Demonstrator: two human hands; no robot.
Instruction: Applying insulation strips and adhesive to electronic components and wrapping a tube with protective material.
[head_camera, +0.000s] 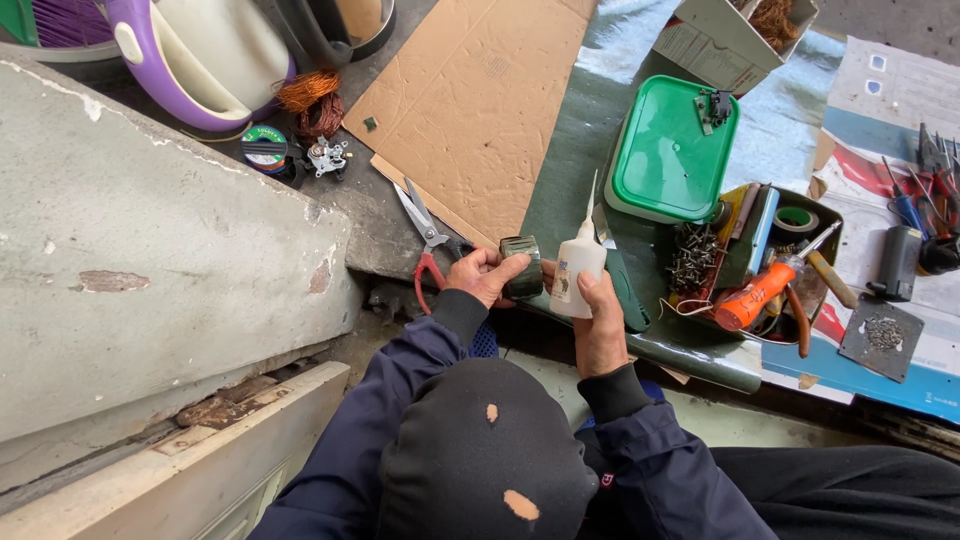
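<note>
My left hand (482, 276) grips a small dark green, block-shaped part (523, 264) with a shiny top. My right hand (598, 318) holds a white squeeze bottle (577, 268) upright right beside it; the bottle's long thin nozzle points up. Both hands are close together above the edge of a dark green mat (575, 140). Dark blue sleeves and a black knee with holes fill the lower view.
Red-handled scissors (424, 240) lie left of my hands by a cardboard sheet (470, 100). A green-lidded box (668, 150), a tray with screws and an orange-handled screwdriver (765, 287), tools at far right, copper wire (310, 100) and a concrete slab (150, 250) surround me.
</note>
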